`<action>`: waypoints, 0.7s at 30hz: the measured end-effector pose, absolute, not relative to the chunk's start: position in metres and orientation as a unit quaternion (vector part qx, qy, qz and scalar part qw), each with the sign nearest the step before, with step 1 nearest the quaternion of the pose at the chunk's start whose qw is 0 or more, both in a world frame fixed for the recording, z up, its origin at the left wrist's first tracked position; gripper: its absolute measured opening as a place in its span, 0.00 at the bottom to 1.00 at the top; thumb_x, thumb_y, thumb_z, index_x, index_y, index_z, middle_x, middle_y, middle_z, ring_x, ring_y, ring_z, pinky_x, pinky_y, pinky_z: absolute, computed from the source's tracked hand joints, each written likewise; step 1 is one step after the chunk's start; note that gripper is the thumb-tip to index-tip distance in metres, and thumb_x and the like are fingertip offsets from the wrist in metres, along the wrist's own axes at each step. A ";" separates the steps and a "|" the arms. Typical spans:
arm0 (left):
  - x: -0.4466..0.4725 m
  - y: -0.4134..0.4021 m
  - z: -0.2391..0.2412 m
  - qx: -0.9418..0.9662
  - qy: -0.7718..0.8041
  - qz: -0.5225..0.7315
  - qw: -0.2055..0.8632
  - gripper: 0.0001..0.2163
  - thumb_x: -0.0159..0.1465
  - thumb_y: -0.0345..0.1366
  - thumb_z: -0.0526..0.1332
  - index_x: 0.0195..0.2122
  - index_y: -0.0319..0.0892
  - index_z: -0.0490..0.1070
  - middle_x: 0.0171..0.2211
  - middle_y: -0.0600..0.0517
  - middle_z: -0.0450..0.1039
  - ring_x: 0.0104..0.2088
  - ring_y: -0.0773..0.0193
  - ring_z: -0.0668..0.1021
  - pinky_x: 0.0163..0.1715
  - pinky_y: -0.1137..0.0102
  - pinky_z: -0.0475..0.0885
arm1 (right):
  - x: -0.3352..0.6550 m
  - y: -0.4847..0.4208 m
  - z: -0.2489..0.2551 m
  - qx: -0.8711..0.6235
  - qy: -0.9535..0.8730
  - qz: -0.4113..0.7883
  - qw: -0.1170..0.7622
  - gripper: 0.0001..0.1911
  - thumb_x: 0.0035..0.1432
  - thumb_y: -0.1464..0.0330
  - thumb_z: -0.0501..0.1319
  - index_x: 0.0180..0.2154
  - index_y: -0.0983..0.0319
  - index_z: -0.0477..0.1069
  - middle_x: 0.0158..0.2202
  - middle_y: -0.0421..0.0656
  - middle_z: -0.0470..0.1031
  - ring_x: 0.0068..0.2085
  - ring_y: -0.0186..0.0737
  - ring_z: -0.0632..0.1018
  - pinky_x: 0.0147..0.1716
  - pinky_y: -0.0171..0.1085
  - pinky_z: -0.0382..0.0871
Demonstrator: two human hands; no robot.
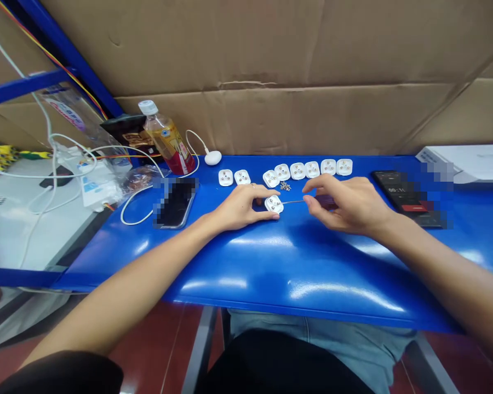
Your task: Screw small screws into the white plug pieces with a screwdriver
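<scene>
My left hand is closed on a white rounded-square plastic piece with small metal parts inside, thumb at its near side and fingers at its far side. My right hand grips a screwdriver. Its thin shaft points left and reaches the piece's right side; most of the handle is hidden by the fingers. Just beyond the held piece lies a small pile of screws. Similar white pieces stand in a row behind, two at the left and several at the right.
On the blue table, a dark phone lies left and another phone showing a timer right. A drink bottle, white cable and round white device are at back left. A white box sits at far right.
</scene>
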State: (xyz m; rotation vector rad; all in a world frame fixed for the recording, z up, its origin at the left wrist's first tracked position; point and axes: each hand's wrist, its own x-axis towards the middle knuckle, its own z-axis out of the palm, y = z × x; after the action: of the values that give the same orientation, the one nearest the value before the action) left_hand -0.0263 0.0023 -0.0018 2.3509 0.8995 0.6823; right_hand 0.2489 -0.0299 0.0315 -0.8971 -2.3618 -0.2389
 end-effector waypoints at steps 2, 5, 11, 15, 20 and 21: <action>-0.027 0.002 -0.002 0.869 0.334 0.253 0.264 0.26 0.65 0.47 0.73 0.60 0.40 0.79 0.48 0.45 0.84 0.43 0.55 0.82 0.45 0.65 0.73 | 0.250 -0.030 0.032 -0.351 -0.884 -0.108 0.289 0.06 0.68 0.64 0.60 0.43 0.58 0.74 0.23 0.38 0.80 0.21 0.43 0.79 0.22 0.39 0.63; -0.027 0.003 -0.002 0.867 0.339 0.250 0.266 0.25 0.65 0.46 0.74 0.60 0.40 0.79 0.48 0.44 0.84 0.43 0.55 0.82 0.43 0.65 0.73 | 0.251 -0.029 0.032 -0.345 -0.895 -0.043 0.279 0.09 0.66 0.65 0.61 0.47 0.60 0.72 0.34 0.44 0.85 0.29 0.45 0.84 0.26 0.39 0.70; -0.026 0.003 -0.001 0.868 0.342 0.246 0.263 0.26 0.65 0.46 0.74 0.60 0.40 0.79 0.47 0.44 0.84 0.43 0.55 0.82 0.43 0.65 0.72 | 0.250 -0.030 0.031 -0.380 -0.876 -0.073 0.289 0.09 0.68 0.61 0.61 0.46 0.58 0.72 0.28 0.41 0.83 0.27 0.45 0.83 0.25 0.37 0.68; -0.026 0.003 -0.001 0.869 0.340 0.248 0.262 0.26 0.65 0.47 0.74 0.60 0.40 0.79 0.48 0.44 0.84 0.43 0.55 0.82 0.44 0.65 0.73 | 0.249 -0.030 0.032 -0.342 -0.894 -0.045 0.286 0.07 0.67 0.66 0.60 0.46 0.60 0.71 0.36 0.45 0.85 0.32 0.43 0.85 0.30 0.38 0.73; -0.026 0.003 -0.001 0.870 0.340 0.246 0.261 0.25 0.64 0.47 0.74 0.60 0.40 0.79 0.48 0.45 0.84 0.43 0.55 0.82 0.43 0.65 0.73 | 0.249 -0.030 0.030 -0.367 -0.880 -0.071 0.295 0.08 0.67 0.64 0.61 0.46 0.59 0.72 0.32 0.43 0.85 0.29 0.45 0.83 0.27 0.39 0.70; -0.026 0.003 -0.001 0.869 0.341 0.244 0.261 0.25 0.64 0.47 0.74 0.60 0.40 0.79 0.48 0.45 0.84 0.43 0.56 0.82 0.43 0.65 0.73 | 0.249 -0.030 0.030 -0.361 -0.884 -0.053 0.292 0.09 0.66 0.65 0.61 0.47 0.59 0.72 0.35 0.45 0.85 0.31 0.45 0.84 0.29 0.39 0.71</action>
State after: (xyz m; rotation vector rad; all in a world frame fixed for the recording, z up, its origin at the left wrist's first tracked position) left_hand -0.0256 0.0030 -0.0010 2.3531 0.9224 0.6616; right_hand 0.2491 -0.0297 0.0301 -0.9630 -2.3556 -0.1400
